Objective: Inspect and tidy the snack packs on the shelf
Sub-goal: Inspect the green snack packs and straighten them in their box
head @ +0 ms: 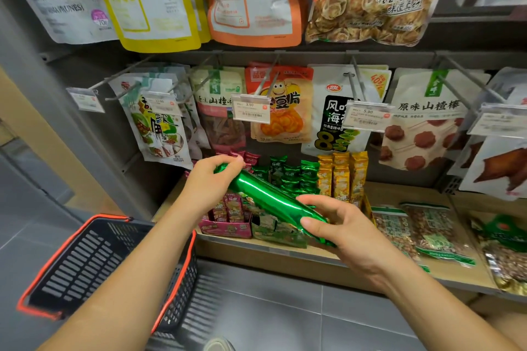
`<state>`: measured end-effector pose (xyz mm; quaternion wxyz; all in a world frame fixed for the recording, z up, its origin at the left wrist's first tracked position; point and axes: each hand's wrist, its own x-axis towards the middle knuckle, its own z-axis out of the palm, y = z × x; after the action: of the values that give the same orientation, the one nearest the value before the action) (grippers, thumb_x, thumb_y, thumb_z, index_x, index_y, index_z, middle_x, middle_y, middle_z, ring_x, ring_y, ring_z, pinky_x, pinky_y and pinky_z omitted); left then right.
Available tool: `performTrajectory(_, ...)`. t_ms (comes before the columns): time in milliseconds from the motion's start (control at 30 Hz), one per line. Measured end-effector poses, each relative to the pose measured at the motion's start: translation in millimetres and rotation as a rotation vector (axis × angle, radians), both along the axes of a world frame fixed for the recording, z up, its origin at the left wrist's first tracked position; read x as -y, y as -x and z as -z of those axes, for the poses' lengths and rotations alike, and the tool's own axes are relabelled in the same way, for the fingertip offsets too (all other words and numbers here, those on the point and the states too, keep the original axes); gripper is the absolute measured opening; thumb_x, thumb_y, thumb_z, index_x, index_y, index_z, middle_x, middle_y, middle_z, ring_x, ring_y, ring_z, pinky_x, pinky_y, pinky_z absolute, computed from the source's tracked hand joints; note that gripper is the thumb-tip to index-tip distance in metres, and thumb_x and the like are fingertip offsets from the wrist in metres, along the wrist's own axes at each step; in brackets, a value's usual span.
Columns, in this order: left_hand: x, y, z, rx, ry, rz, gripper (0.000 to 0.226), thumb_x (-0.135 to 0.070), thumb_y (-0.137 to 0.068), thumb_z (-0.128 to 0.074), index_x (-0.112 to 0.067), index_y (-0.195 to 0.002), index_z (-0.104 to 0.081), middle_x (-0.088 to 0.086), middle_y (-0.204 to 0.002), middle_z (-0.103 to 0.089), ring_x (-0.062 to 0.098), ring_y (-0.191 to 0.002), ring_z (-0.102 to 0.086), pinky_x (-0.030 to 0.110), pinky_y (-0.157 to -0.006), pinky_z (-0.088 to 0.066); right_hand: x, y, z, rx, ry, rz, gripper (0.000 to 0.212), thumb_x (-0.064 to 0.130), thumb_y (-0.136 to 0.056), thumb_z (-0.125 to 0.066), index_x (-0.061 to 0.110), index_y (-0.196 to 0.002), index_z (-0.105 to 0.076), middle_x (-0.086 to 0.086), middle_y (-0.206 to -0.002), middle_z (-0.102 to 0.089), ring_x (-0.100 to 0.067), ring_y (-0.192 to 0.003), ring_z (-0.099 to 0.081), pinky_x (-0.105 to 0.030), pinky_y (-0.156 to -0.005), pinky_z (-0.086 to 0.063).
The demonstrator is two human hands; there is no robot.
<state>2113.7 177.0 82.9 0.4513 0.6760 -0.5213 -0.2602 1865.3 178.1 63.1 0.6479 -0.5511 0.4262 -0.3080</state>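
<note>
Two hands (208,182) (342,226) gripping ends, green pack (265,199) slanting up-left

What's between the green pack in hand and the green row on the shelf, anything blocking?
Nothing visible. The green pack is gripped at its ends by the left hand and right hand, directly in front of the green row. Only the hanging bags end close above that row's back.

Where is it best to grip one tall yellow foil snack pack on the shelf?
Pinch the top edge of the tall yellow foil snack pack, coming from the front and above: it stands upright, close between neighbouring packs, so probably only its top is free.
</note>
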Motion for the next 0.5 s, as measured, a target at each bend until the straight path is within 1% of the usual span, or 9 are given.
performTrajectory(67,2,0,3,0.005,-0.019,0.0,0.04,-0.041,-0.098,-0.052,-0.012,-0.076,-0.069,-0.006,-0.063,-0.059,0.01,-0.062,-0.055,0.03,-0.064,-0.043,2,1,-5,0.032,0.046,0.004,0.035,0.014,-0.081,-0.075,0.041,-0.102,-0.074,0.0,-0.124,-0.06,-0.022,-0.111,-0.062,-0.043,-0.091,-0.055)
performTrajectory(133,4,0,5,0.024,-0.02,-0.013,0.053,-0.044,-0.098,-0.049,0.002,-0.072,-0.054,0.004,-0.06,-0.04,0.014,-0.056,-0.039,0.034,-0.063,-0.031,3,4,-11,0.09,0.05,-0.004,0.034,0.02,-0.075,-0.077,0.039,-0.103,-0.074,-0.002,-0.123,-0.06,-0.02,-0.095,-0.068,-0.042,-0.084,-0.059)
performTrajectory(167,5,0,5,0.022,-0.02,-0.015,0.055,-0.045,-0.098,-0.05,0.002,-0.069,-0.049,0.004,-0.06,-0.036,0.014,-0.056,-0.036,0.034,-0.065,-0.029,4,5,-13,0.102,0.045,-0.022,0.036,0.024,-0.071,-0.077,0.037,-0.104,-0.075,-0.002,-0.121,-0.062,-0.02,-0.089,-0.069,-0.043,-0.084,-0.059)
performTrajectory(200,5,0,4,0.011,-0.029,-0.003,0.055,-0.047,-0.096,-0.051,-0.001,-0.066,-0.049,0.002,-0.059,-0.037,0.012,-0.056,-0.037,0.034,-0.066,-0.029,5,7,-14,0.106,0.038,-0.043,0.038,0.025,-0.069,-0.078,0.036,-0.105,-0.075,0.001,-0.117,-0.064,-0.018,-0.085,-0.069,-0.043,-0.083,-0.059)
performTrajectory(267,3,-1,1,-0.021,-0.078,0.062,0.049,-0.058,-0.089,-0.056,-0.018,-0.061,-0.062,-0.012,-0.056,-0.052,0.004,-0.057,-0.049,0.033,-0.072,-0.038,8,12,-16,0.114,0.015,-0.064,0.037,0.018,-0.071,-0.078,0.033,-0.105,-0.075,0.009,-0.113,-0.067,-0.014,-0.086,-0.07,-0.032,-0.074,-0.058)
performTrajectory(300,2,-2,-2,-0.037,-0.113,0.111,0.041,-0.063,-0.081,-0.06,-0.026,-0.065,-0.068,-0.018,-0.062,-0.061,0.001,-0.066,-0.058,0.037,-0.081,-0.044,10,15,-16,0.107,0.004,-0.063,0.037,0.011,-0.075,-0.077,0.033,-0.105,-0.075,0.008,-0.114,-0.067,-0.014,-0.089,-0.07,-0.028,-0.073,-0.056)
performTrajectory(367,0,-5,-7,-0.071,-0.173,0.234,0.034,-0.064,-0.065,-0.076,-0.032,-0.077,-0.075,-0.017,-0.078,-0.071,0.012,-0.086,-0.066,0.05,-0.1,-0.042,13,20,-18,0.06,0.004,-0.046,0.039,0.004,-0.08,-0.074,0.035,-0.104,-0.074,0.002,-0.12,-0.062,-0.011,-0.089,-0.069,-0.024,-0.073,-0.054)
performTrajectory(400,-1,-7,-9,-0.069,-0.199,0.294,0.037,-0.06,-0.059,-0.082,-0.032,-0.083,-0.076,-0.014,-0.083,-0.072,0.015,-0.088,-0.067,0.049,-0.1,-0.044,14,22,-20,0.004,0.033,-0.046,0.037,0.007,-0.08,-0.075,0.036,-0.103,-0.074,0.002,-0.121,-0.061,-0.006,-0.086,-0.068,-0.02,-0.071,-0.053)
performTrajectory(500,-4,-6,-14,0.031,-0.278,0.474,0.042,-0.048,-0.057,-0.089,-0.031,-0.093,-0.079,-0.008,-0.092,-0.075,0.007,-0.085,-0.068,0.027,-0.081,-0.051,15,24,-23,-0.301,0.244,-0.093,0.03,0.039,-0.07,-0.082,0.038,-0.099,-0.072,0.013,-0.111,-0.065,0.006,-0.088,-0.062,-0.008,-0.066,-0.045)
